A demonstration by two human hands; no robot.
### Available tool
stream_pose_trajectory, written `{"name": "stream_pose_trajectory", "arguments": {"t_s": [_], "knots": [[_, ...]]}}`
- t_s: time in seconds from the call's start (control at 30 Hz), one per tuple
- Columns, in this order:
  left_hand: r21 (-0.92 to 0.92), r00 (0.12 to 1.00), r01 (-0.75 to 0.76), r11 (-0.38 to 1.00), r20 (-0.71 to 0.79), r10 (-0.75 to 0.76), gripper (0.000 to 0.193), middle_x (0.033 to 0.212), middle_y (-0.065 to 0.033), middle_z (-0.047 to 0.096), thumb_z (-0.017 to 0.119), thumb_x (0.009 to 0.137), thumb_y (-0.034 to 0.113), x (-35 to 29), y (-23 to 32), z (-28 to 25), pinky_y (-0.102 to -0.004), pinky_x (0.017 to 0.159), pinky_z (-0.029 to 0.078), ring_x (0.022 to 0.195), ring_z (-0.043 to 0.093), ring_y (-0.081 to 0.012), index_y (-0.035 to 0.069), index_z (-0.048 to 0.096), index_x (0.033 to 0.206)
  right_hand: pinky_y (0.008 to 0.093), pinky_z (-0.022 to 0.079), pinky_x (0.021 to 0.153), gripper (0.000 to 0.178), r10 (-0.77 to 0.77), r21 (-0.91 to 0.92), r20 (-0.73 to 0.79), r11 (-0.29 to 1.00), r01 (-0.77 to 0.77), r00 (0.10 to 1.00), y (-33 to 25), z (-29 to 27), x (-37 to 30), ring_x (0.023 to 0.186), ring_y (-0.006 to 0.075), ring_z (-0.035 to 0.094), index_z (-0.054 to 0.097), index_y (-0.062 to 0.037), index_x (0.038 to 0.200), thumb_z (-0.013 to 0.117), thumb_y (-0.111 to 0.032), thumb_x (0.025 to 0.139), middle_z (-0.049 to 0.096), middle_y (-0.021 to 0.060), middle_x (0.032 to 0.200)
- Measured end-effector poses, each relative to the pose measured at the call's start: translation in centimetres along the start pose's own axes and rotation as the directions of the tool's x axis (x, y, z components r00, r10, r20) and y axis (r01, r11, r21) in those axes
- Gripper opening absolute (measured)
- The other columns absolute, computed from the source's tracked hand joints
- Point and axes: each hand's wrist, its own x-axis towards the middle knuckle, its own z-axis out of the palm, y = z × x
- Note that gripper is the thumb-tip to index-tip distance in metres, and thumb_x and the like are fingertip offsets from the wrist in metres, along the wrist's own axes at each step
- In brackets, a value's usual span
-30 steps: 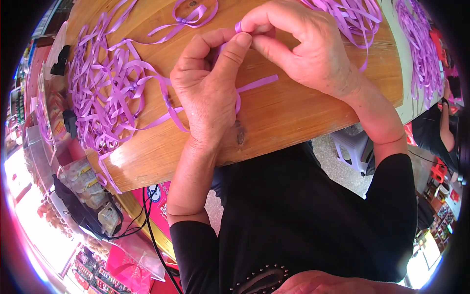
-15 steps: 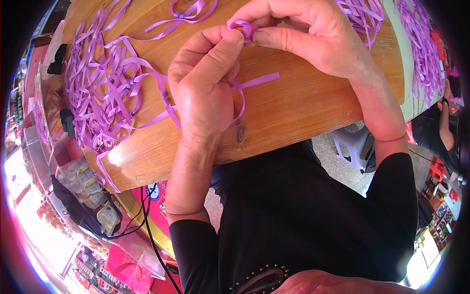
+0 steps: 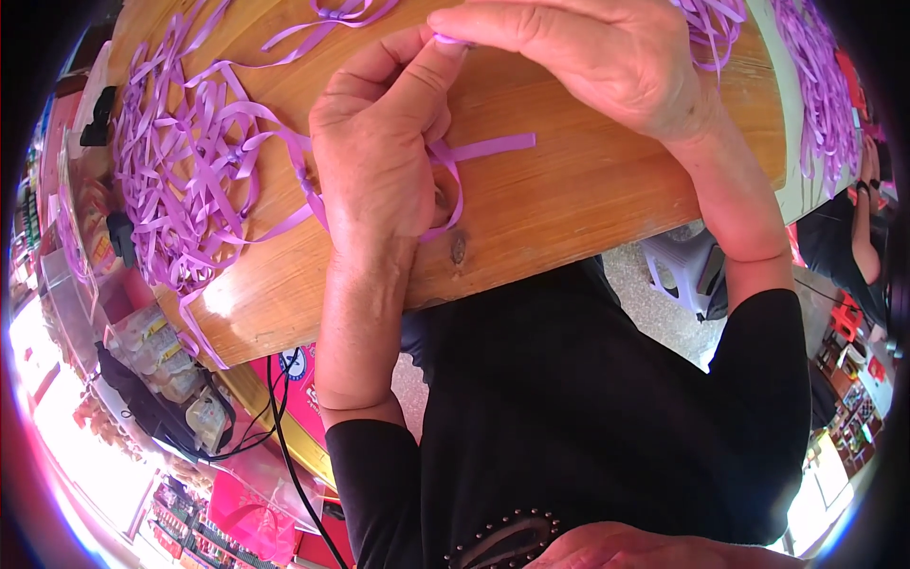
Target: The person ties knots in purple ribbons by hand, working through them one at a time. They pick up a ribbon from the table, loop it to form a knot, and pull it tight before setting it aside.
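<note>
My left hand [image 3: 379, 152] is closed, pinching a narrow purple ribbon [image 3: 498, 145] between thumb and forefinger. Just a sliver of the small loop shows at the fingertips. My right hand [image 3: 607, 71] reaches over from the right, its fingers meeting the left ones at the ribbon; its thumb tip is hidden. Below the left palm the ribbon curves out and ends in a loose tail on the wooden table. On the other side it runs left, past a small knot [image 3: 303, 180], into a tangled heap of purple ribbon [image 3: 185, 180].
The wooden table [image 3: 559, 204] has its near edge just ahead of my body. More ribbon [image 3: 711, 28] lies at the far right, with a long bundle [image 3: 820, 104] beyond it. A plastic stool [image 3: 678, 275] stands below the table edge. Black cables [image 3: 284, 417] hang at the lower left.
My right hand has moved left and slightly up, with its forefinger now across the left fingertips. The open ribbon loop seen before is mostly covered. My left hand has shifted slightly left.
</note>
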Motion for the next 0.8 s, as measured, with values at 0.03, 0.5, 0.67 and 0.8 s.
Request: {"name": "stream_pose_trajectory", "arguments": {"t_s": [0.03, 0.5, 0.67, 0.8], "knots": [[0.002, 1.0, 0.003, 1.0, 0.001, -0.003, 0.011, 0.065, 0.0034, 0.048, 0.06, 0.087, 0.004, 0.1, 0.0, -0.1, -0.0222, 0.051, 0.025, 0.053, 0.033, -0.0055, -0.004, 0.062, 0.094, 0.0295, 0.044, 0.064, 0.023, -0.015, 0.011, -0.014, 1.0, 0.015, 1.0, 0.3, 0.0, -0.1, 0.073, 0.0219, 0.059, 0.065, 0.0021, 0.095, 0.064, -0.004, 0.072, 0.062, 0.0089, 0.082], [-0.042, 0.981, -0.184, 0.982, 0.059, 0.186, 0.01, 0.065, 0.0036, 0.05, 0.064, 0.085, 0.006, 0.5, -0.2, -0.6, -0.0196, 0.051, 0.026, 0.054, 0.036, -0.0047, -0.002, 0.061, 0.09, 0.0306, 0.047, 0.059, 0.015, 0.219, 0.03, 0.001, 0.975, -0.219, 0.976, 0.2, 0.0, -0.3, 0.069, 0.0229, 0.059, 0.065, -0.0046, 0.083, 0.074, -0.012, 0.073, 0.062, 0.0071, 0.076], [-0.01, 0.972, -0.229, 0.973, 0.046, 0.229, 0.011, 0.066, 0.0038, 0.05, 0.064, 0.085, 0.007, 0.5, -0.4, -0.3, -0.0187, 0.051, 0.026, 0.055, 0.038, -0.0038, -0.003, 0.061, 0.09, 0.0295, 0.046, 0.056, 0.011, 0.263, 0.142, 0.006, 0.955, -0.261, 0.965, -0.3, 0.2, -0.3, 0.065, 0.0224, 0.059, 0.064, -0.0037, 0.082, 0.071, -0.01, 0.077, 0.062, 0.0076, 0.075], [0.061, 0.97, -0.243, 0.968, 0.028, 0.242, 0.011, 0.068, 0.0041, 0.051, 0.063, 0.086, 0.007, 0.5, -0.7, 0.1, -0.0181, 0.051, 0.027, 0.055, 0.038, -0.0031, -0.002, 0.062, 0.091, 0.0261, 0.046, 0.058, 0.007, 0.304, 0.359, -0.081, 0.897, -0.257, 0.949, 0.9, 1.7, -1.2, 0.067, 0.018, 0.059, 0.063, -0.0022, 0.082, 0.067, -0.007, 0.079, 0.062, 0.0078, 0.075]]}}
